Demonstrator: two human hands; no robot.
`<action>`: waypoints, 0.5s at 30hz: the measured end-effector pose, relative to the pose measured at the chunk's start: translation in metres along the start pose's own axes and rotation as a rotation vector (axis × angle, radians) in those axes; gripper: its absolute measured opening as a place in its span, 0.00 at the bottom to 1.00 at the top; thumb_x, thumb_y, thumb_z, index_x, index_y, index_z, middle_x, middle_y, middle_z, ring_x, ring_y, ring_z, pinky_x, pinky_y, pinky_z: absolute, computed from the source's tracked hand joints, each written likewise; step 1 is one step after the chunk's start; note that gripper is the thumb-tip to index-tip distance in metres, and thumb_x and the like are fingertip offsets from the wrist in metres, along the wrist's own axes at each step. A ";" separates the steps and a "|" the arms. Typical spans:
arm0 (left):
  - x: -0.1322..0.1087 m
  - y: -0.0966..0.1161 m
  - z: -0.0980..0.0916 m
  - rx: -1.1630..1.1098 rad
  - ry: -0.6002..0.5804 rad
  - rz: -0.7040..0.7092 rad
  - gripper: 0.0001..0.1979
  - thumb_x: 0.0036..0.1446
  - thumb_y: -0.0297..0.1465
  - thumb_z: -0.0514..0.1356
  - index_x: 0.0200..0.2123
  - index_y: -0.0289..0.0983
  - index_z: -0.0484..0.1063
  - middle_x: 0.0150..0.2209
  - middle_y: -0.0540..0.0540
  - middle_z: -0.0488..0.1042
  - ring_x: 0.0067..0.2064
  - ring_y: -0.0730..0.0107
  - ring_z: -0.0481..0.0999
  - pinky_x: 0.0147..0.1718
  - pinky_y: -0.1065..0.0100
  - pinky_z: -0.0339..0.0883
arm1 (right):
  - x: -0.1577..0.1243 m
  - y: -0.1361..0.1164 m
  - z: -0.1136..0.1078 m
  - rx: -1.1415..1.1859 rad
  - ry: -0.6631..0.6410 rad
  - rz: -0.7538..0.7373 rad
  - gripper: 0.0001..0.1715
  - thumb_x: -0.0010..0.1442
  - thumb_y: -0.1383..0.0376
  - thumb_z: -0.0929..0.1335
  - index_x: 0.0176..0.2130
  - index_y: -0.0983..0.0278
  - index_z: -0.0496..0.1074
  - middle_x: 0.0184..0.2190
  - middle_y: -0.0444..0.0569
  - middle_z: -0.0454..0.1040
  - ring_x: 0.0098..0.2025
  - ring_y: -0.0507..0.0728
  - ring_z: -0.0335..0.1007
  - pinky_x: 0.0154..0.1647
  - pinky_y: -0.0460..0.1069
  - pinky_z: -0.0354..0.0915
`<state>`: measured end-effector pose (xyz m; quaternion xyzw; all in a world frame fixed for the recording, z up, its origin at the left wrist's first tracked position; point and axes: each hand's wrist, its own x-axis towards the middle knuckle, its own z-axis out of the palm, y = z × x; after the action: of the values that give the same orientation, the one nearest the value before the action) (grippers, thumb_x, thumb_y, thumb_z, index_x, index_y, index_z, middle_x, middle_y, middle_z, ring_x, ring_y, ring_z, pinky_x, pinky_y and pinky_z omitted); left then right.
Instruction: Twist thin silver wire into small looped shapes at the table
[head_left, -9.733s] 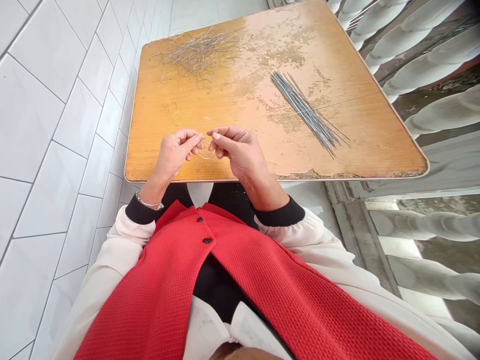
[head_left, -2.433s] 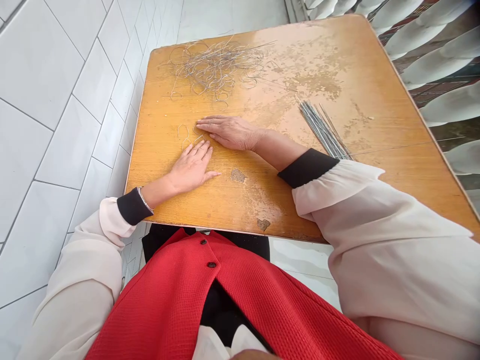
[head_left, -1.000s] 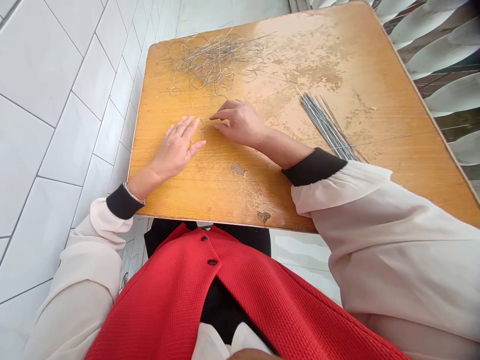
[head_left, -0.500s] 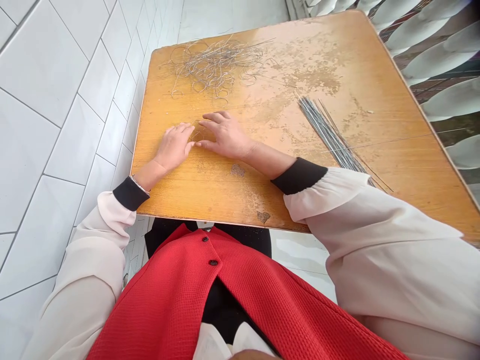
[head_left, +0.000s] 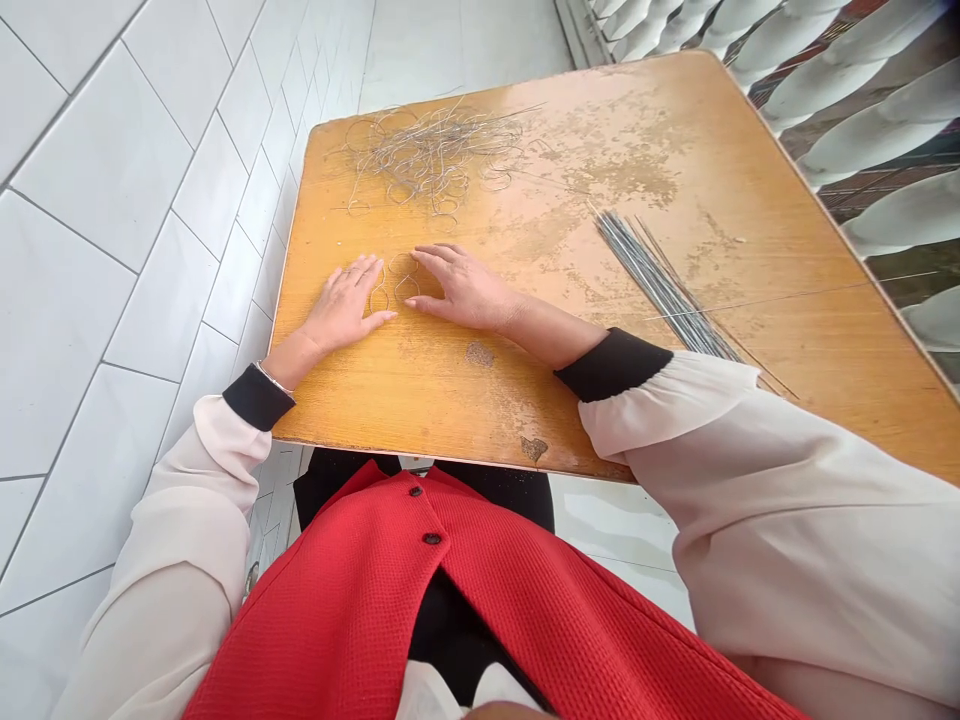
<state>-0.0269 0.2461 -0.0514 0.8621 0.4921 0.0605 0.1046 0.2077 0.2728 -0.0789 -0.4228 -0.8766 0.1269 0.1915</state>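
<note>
My left hand (head_left: 346, 303) lies flat on the worn wooden table (head_left: 750, 180), fingers stretched out. My right hand (head_left: 461, 286) also rests flat, fingers extended toward the left. Between the two sets of fingertips lie two small bent wire hooks (head_left: 394, 285), side by side on the table; both hands touch or nearly touch them. Neither hand grips anything.
A tangled heap of bent wire hooks (head_left: 431, 155) sits at the table's far left. A bundle of straight wires (head_left: 660, 285) lies to the right of my right arm. A white tiled wall (head_left: 135, 200) runs along the left; pale balusters (head_left: 862, 130) stand on the right.
Earlier both hands pinched a wire above the table's near edge. Now they lie flat on the table with two bent hooks between them; over the last second the fingers spread apart, uncovering the hooks.
</note>
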 end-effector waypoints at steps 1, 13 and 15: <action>0.001 -0.001 0.000 0.009 -0.016 0.003 0.40 0.64 0.46 0.58 0.72 0.31 0.52 0.74 0.30 0.50 0.76 0.51 0.49 0.73 0.47 0.45 | 0.001 -0.003 0.001 -0.014 -0.011 0.001 0.42 0.64 0.48 0.63 0.69 0.67 0.61 0.69 0.64 0.63 0.69 0.76 0.58 0.66 0.73 0.57; 0.002 -0.008 -0.003 0.066 -0.024 0.002 0.36 0.69 0.47 0.49 0.71 0.31 0.54 0.73 0.31 0.53 0.75 0.51 0.52 0.72 0.45 0.46 | 0.013 -0.029 0.009 -0.116 -0.076 0.084 0.39 0.67 0.52 0.62 0.66 0.75 0.64 0.69 0.66 0.62 0.71 0.73 0.56 0.70 0.67 0.55; 0.003 -0.012 0.002 0.050 0.037 0.009 0.37 0.68 0.50 0.49 0.70 0.31 0.55 0.72 0.30 0.55 0.75 0.49 0.54 0.71 0.43 0.48 | 0.014 -0.033 0.003 -0.132 -0.071 0.103 0.38 0.67 0.52 0.63 0.66 0.74 0.65 0.69 0.65 0.62 0.70 0.72 0.58 0.69 0.66 0.56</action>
<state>-0.0351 0.2542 -0.0562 0.8655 0.4913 0.0644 0.0738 0.1758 0.2636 -0.0663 -0.4742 -0.8665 0.0932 0.1253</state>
